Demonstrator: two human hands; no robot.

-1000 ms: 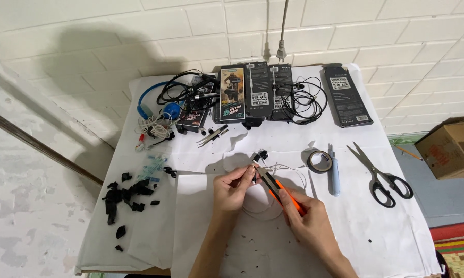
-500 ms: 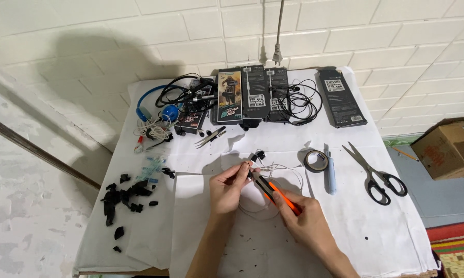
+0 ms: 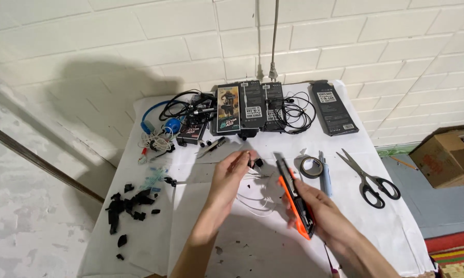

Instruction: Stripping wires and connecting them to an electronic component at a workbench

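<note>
Two hands work over a white-covered table (image 3: 397, 231). The left hand (image 3: 231, 177) has its fingertips pinched shut on a small black part (image 3: 256, 163) joined to thin white wires (image 3: 252, 198); that part sits just above the table's middle, and the wires loop down onto the cloth at 6 o'clock from it. The right hand (image 3: 319, 208), at 4 o'clock from the left, is closed around one orange and black utility knife (image 3: 293, 198), whose tip points to 11 o'clock, near the black part but apart from it.

At 3 o'clock from the knife tip lies one roll of tape (image 3: 310, 167), with one pale blue pen-shaped thing (image 3: 324, 172) just beside it. Farther toward 3 o'clock lies one pair of black-handled scissors (image 3: 368, 177), blades shut.

Along the far edge, at 12 o'clock, I count four dark flat boxes: three (image 3: 250, 105) side by side and one (image 3: 334, 108) apart at 1 o'clock, with a tangle of black earphone cables (image 3: 293, 113) between. One blue headset (image 3: 157, 121) lies at 10 o'clock among more cables. A scatter of black scraps (image 3: 126, 206), too many and too small to count, lies at 8 o'clock. One brown cardboard box (image 3: 445, 159) stands on the floor off the table at 3 o'clock.
</note>
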